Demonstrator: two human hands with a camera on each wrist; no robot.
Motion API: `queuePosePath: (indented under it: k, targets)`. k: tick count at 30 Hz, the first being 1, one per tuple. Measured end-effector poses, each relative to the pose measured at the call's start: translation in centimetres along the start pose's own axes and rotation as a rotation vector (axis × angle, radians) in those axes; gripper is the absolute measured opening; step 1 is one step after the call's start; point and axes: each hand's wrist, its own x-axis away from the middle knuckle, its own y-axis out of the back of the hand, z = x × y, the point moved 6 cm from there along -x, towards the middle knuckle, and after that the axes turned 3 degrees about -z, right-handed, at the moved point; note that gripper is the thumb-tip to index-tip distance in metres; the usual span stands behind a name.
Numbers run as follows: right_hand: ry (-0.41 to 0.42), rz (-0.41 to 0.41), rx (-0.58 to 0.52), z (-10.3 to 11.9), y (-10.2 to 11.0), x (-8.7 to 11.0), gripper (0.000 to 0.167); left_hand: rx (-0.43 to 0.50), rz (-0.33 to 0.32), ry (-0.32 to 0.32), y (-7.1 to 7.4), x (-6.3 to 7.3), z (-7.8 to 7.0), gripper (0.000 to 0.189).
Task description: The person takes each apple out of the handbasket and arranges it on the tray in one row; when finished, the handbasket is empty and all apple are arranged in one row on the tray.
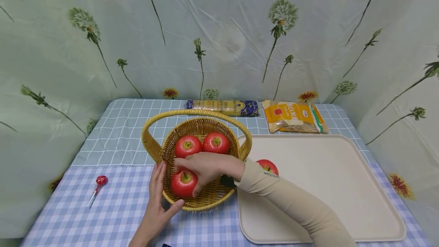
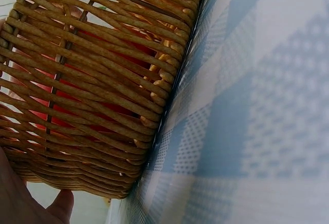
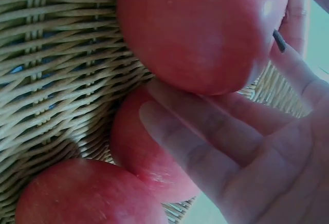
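Note:
A woven basket point(image 1: 219, 203) with a tall arched handle holds several red apples. My right hand point(image 1: 209, 165) reaches inside and grips the front left apple point(image 3: 200, 29), its thumb on one side and its fingers on the other. Two more apples point(image 1: 188, 146) sit behind it against the back wall. Along the basket's left rim lies my left hand point(image 1: 156, 205), fingers fairly straight and thumb spread toward the front rim. The left wrist view shows the basket's weave point(image 2: 97, 80) close up, with red showing through the gaps.
Right of the basket is a beige tray point(image 1: 329, 186), with another apple point(image 1: 267, 166) at its left side, partly covered by my right sleeve. Behind stand a noodle packet point(image 1: 223, 108) and a yellow food bag point(image 1: 293, 116). A red lollipop point(image 1: 101, 180) lies at left.

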Motion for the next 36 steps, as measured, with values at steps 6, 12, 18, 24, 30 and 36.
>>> queuePosePath:
  k: [6, 12, 18, 24, 30, 36]
  targets:
    - [-0.017, 0.014, -0.003, -0.1, 0.3, 0.5, 0.072, -0.009, -0.007, -0.005, 0.1, -0.1, 0.1, 0.103]
    - [-0.108, 0.001, -0.016, -0.4, 1.0, 1.7, 0.066, -0.024, -0.017, -0.006, 0.0, 0.1, 0.1, 0.104]
    - [-0.136, -0.096, -0.078, -0.3, 2.2, 3.3, 0.067, -0.018, -0.013, -0.005, -0.1, 0.1, 0.0, 0.103]
    - [-0.138, -0.239, -0.149, 0.4, 3.2, 5.1, 0.068, -0.035, -0.010, -0.009, 0.1, 0.2, 0.1, 0.103]
    - [-0.203, -0.365, -0.218, 0.8, 3.6, 7.2, 0.071, -0.045, -0.010, -0.016, 0.0, 0.0, 0.0, 0.104]
    - [-0.203, -0.505, -0.325, 1.4, 3.4, 9.3, 0.064, -0.045, -0.017, -0.028, 0.0, 0.1, 0.0, 0.104]
